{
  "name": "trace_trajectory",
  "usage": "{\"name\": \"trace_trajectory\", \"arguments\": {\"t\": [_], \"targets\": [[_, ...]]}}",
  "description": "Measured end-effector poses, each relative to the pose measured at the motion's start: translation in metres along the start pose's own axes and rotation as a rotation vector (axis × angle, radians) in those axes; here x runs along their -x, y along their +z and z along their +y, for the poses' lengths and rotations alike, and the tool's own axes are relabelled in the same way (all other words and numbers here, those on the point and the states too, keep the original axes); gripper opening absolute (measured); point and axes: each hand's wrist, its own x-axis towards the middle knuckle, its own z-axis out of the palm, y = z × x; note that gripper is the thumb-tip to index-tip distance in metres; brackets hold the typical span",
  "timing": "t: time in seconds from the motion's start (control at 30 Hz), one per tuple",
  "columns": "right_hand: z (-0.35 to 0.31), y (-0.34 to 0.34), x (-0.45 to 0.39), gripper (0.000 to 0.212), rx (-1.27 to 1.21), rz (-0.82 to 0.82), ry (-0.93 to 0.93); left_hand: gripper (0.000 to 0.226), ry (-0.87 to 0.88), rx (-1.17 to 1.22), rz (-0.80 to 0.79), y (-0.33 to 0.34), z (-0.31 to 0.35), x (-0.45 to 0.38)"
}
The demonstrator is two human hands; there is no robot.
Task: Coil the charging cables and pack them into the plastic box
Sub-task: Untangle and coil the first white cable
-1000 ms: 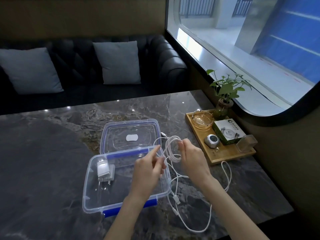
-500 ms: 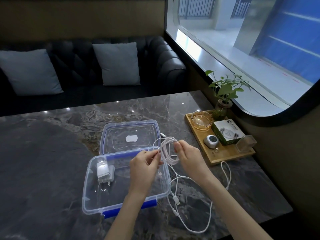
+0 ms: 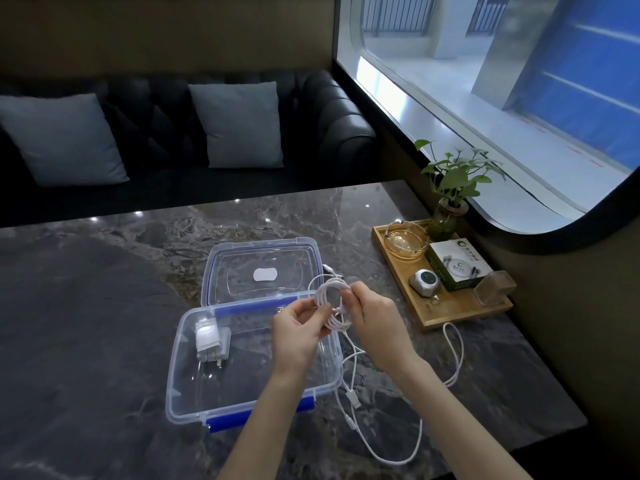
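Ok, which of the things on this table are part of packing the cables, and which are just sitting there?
Part of the job:
white cable coil, held by left hand and right hand
loose cable
plastic box
box lid
charger plug

Just lying about:
wooden tray
potted plant
glass ashtray
green-and-white box

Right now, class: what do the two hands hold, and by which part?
Both hold the white cable coil: left hand pinches its left side, right hand its right side.

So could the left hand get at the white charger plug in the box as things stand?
Probably yes, once free. The plastic box is open, its lid lying behind it, and nothing covers the charger plug. But the left hand is holding the cable coil with the right hand.
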Motion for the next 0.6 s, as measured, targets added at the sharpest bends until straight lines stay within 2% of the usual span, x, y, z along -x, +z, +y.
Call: {"name": "trace_trajectory", "arguments": {"t": [0.23,0.33,0.5,0.6], "targets": [[-0.005,0.000,0.000,0.029,0.168,0.005,-0.046,0.029,0.083,-0.045,0.059,0.008,-0.003,0.002],[-0.004,-0.001,-0.002,0.025,0.239,-0.022,-0.052,0.022,0.066,0.018,0.064,0.010,-0.004,0.003],[-0.001,0.001,-0.002,0.022,0.158,0.019,-0.031,0.017,0.051,0.013,0.002,0.015,-0.007,0.005],[0.000,0.006,-0.002,0.020,0.031,0.039,-0.047,0.016,0.065,-0.030,0.067,0.017,-0.005,0.003]]}}
